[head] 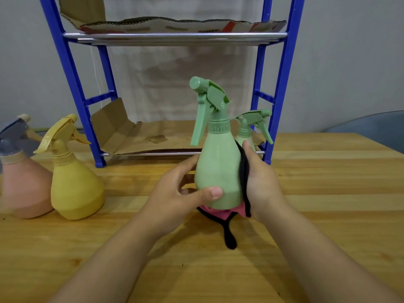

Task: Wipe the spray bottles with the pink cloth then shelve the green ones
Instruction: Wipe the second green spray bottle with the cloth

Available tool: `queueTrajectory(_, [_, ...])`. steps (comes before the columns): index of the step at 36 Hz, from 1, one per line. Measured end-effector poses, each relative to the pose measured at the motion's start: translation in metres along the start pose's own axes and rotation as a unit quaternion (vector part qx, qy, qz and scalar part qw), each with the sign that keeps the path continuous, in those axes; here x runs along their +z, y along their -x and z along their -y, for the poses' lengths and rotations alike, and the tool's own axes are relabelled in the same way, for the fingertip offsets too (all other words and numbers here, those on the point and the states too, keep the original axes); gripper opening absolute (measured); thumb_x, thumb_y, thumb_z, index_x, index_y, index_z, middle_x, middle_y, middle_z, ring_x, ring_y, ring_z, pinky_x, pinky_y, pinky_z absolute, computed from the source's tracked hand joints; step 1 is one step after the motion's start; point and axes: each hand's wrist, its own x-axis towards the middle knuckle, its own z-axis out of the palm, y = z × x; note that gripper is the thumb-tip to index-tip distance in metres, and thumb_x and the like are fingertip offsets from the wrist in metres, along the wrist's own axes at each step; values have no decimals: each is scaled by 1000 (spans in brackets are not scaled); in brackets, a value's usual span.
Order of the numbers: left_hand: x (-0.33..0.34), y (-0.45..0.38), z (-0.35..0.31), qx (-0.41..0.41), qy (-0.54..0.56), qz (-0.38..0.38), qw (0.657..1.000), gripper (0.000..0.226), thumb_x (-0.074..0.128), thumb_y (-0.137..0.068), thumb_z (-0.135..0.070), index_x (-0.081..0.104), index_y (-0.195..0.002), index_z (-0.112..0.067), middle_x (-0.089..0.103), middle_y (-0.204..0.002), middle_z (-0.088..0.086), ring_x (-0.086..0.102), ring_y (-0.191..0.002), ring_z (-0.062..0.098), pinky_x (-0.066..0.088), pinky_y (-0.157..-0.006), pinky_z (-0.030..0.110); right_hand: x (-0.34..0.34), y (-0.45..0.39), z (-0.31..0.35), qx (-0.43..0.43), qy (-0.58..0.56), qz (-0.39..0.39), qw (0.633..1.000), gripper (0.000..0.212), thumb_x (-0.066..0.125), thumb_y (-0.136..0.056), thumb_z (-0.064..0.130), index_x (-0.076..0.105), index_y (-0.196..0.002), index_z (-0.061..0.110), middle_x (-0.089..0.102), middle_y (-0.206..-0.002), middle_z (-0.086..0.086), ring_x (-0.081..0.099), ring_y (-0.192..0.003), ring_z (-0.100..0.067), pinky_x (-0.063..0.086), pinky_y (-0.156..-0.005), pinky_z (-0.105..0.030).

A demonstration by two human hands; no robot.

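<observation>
A green spray bottle [215, 162] stands upright at the middle of the wooden table, its nozzle pointing left. My left hand [179, 189] grips its lower left side, thumb across the front. My right hand [260, 182] presses the pink cloth [215, 212], which has a black edge, against the bottle's right side. Part of the cloth lies under the bottle, and its black loop trails toward me. A second green spray bottle [248, 130] stands behind, on the lower shelf of the blue rack [70, 68], mostly hidden by the first bottle and my right hand.
A yellow spray bottle [74, 182] and a pink spray bottle [24, 182] with a grey head stand at the left of the wooden table [328, 171]. Brown cardboard [140, 136] lines the rack's lower shelf, and more lines the upper shelf. A grey chair back shows at far right.
</observation>
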Motion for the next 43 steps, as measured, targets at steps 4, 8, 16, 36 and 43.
queueTrajectory(4, [0, 0, 0, -6, -17, -22, 1000, 62, 77, -59, -38, 54, -116, -44, 64, -117, -19, 63, -105, 8, 56, -76, 24, -4, -2, 1, -44, 98, -38, 993, 47, 37, -97, 50, 61, -67, 24, 64, -76, 4, 61, -78, -14, 48, -78, -33])
queueTrajectory(8, [0, -3, -3, -15, 0, -47, 999, 62, 83, -58, -29, 55, -112, -42, 65, -114, -19, 64, -101, 3, 54, -70, 18, -11, -1, -5, -107, 204, -28, 973, 57, 30, -101, 45, 70, -84, 7, 71, -84, -6, 64, -85, -22, 47, -78, -36])
queueTrajectory(16, [-5, -9, -2, -40, -69, -120, 990, 74, 90, -49, -37, 49, -110, -42, 59, -115, -18, 63, -97, 1, 57, -69, 24, -35, -3, -6, -156, 298, 27, 941, 46, 47, -96, 38, 38, -58, 15, 36, -44, 10, 34, -45, -9, 28, -51, -27])
queueTrajectory(36, [-2, -75, 46, -116, -232, -139, 956, 74, 88, -56, -28, 48, -119, -26, 56, -110, -11, 55, -97, 7, 47, -71, 22, -74, -11, 6, -148, 629, 139, 751, 36, 52, -89, 54, 53, -123, 42, 61, -116, 16, 56, -102, -9, 51, -83, -32])
queueTrajectory(43, [-2, -85, 59, -159, -241, -148, 946, 72, 87, -58, -31, 44, -115, -29, 51, -108, -12, 55, -102, 17, 52, -80, 35, -81, -12, 0, -134, 597, 132, 780, 43, 51, -88, 57, 51, -129, 42, 58, -125, 18, 54, -110, -7, 50, -88, -31])
